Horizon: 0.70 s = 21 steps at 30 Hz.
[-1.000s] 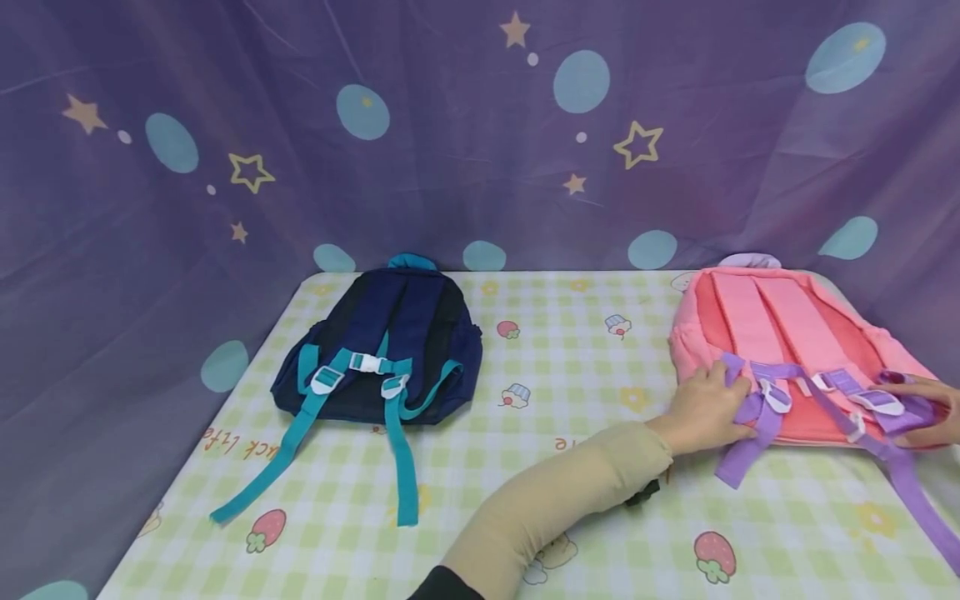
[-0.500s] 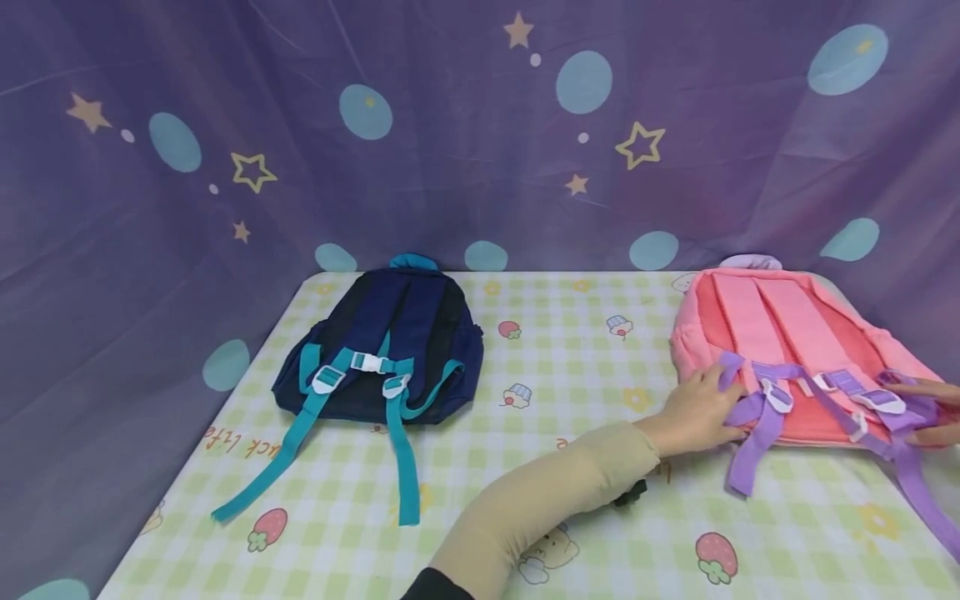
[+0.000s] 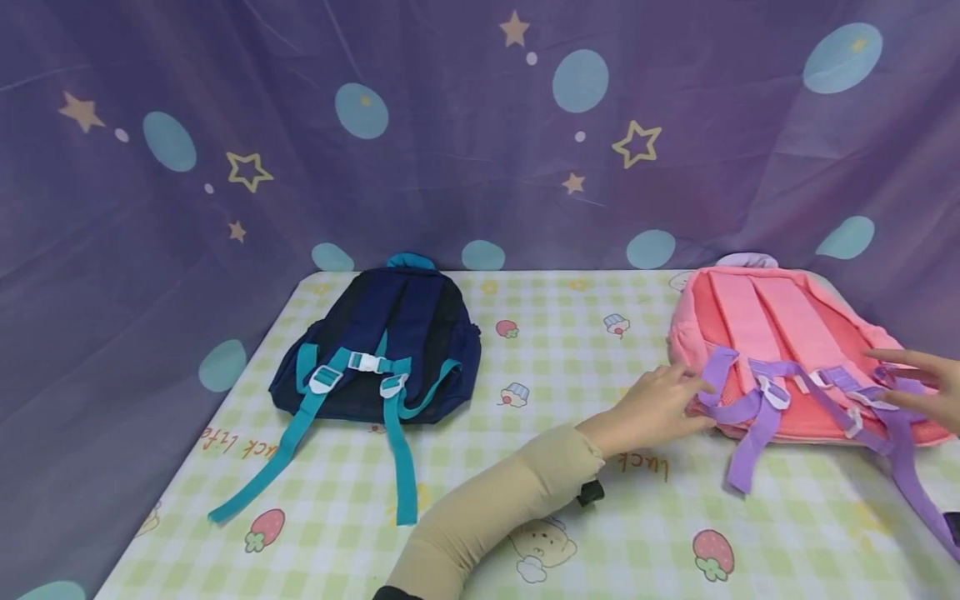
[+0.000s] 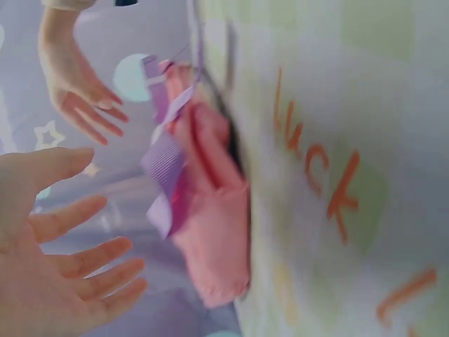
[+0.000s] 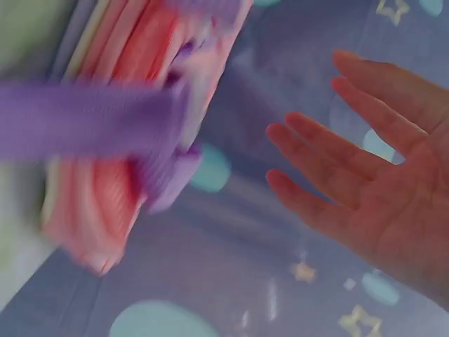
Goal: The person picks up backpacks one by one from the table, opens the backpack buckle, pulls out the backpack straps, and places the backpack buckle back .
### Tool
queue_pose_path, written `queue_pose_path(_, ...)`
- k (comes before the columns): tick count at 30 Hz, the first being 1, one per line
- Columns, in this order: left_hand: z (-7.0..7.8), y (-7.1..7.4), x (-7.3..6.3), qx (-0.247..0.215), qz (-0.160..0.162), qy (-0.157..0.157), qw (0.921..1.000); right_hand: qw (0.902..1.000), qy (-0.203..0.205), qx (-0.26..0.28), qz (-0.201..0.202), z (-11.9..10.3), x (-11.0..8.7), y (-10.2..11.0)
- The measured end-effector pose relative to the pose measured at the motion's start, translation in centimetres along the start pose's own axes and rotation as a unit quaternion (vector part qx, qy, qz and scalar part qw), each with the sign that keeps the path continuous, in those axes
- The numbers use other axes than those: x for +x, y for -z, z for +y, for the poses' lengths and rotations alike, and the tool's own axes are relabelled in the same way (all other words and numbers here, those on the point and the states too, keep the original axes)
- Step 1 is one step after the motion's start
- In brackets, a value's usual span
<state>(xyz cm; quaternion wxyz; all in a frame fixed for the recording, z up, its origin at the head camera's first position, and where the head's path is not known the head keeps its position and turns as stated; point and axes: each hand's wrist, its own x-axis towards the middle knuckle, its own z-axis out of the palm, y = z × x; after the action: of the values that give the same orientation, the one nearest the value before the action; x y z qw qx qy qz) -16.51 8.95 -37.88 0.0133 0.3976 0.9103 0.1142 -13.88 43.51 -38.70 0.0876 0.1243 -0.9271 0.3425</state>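
The pink backpack [image 3: 765,333] lies at the table's right with its shoulder straps up and its purple webbing straps [image 3: 761,433] trailing toward the front. My left hand [image 3: 654,404] hovers beside its left lower edge, fingers spread and holding nothing, as the left wrist view shows. Over the backpack's right lower corner is my right hand [image 3: 926,383]. In the right wrist view its fingers [image 5: 316,151] are extended and apart from the purple strap [image 5: 84,119]. White buckles [image 3: 772,393] sit on the webbing.
A navy backpack [image 3: 390,342] with teal straps [image 3: 405,467] and white buckles lies at the left of the table. The checked tablecloth [image 3: 555,367] runs back to a purple curtain [image 3: 450,192] with stars and ovals.
My left hand has let go of the purple strap and moved left, off the pink backpack. My right hand has released the right strap and lifted, its fingers spreading.
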Motion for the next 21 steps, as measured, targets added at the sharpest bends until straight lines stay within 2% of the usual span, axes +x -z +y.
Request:
queue_pose_path(3,-0.8,1.0,-1.2,-0.008,0.018,0.009,0.9998,0.9988,-0.011,-0.046,-0.01,-3.9,0.8,-0.6)
queue_pose_path(5,-1.4,1.7,-1.9,-0.017,0.031,0.015,0.9993,0.9968,-0.008,-0.075,-0.023,-5.5,1.3,-1.1)
queue_pose_path(7,-2.0,2.2,-2.6,-0.028,0.044,0.02,0.9984,0.9965,0.009,-0.079,-0.026,-6.6,1.8,-1.9)
queue_pose_path(11,-3.1,3.3,-4.1,-0.059,0.067,0.031,0.9956,0.9969,0.059,-0.052,-0.009,-8.0,2.8,-3.7)
queue_pose_path(14,-4.0,4.2,-5.2,-0.079,0.086,0.034,0.9926,0.9969,0.075,-0.025,-0.002,-9.1,3.6,-5.0)
queue_pose_path(21,-6.1,5.8,-7.7,-0.106,0.136,0.045,0.9841,0.9946,0.099,-0.006,-0.032,-12.1,5.7,-7.8)
